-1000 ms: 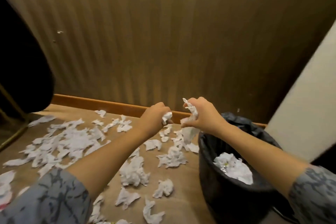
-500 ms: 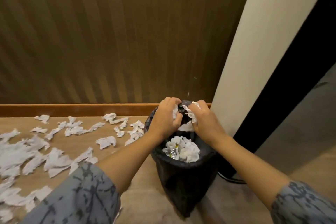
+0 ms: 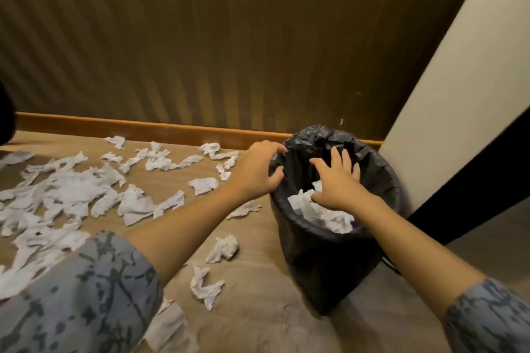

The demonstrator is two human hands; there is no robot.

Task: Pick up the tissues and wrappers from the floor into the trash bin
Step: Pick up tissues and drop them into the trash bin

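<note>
A black trash bin (image 3: 329, 261) lined with a black bag stands on the floor at the right, with white tissues (image 3: 321, 213) heaped inside. My right hand (image 3: 337, 180) hovers over the bin's mouth with fingers spread and nothing in it. My left hand (image 3: 258, 170) is at the bin's left rim, fingers loosely spread, touching or just beside the bag edge and empty. Several crumpled white tissues (image 3: 71, 195) lie scattered over the brown floor at the left, and two more, tissue (image 3: 223, 248) and tissue (image 3: 205, 286), lie close to the bin.
A ribbed brown wall with an orange skirting board (image 3: 143, 127) runs behind the litter. A cream wall panel (image 3: 459, 100) rises right of the bin, beside a dark opening (image 3: 487, 175). A dark object (image 3: 5, 120) sits at the left edge.
Both hands held tissues and brought them over the bin; now both have let go and spread open, and the tissues lie in the bin. The view has swung back leftward.
</note>
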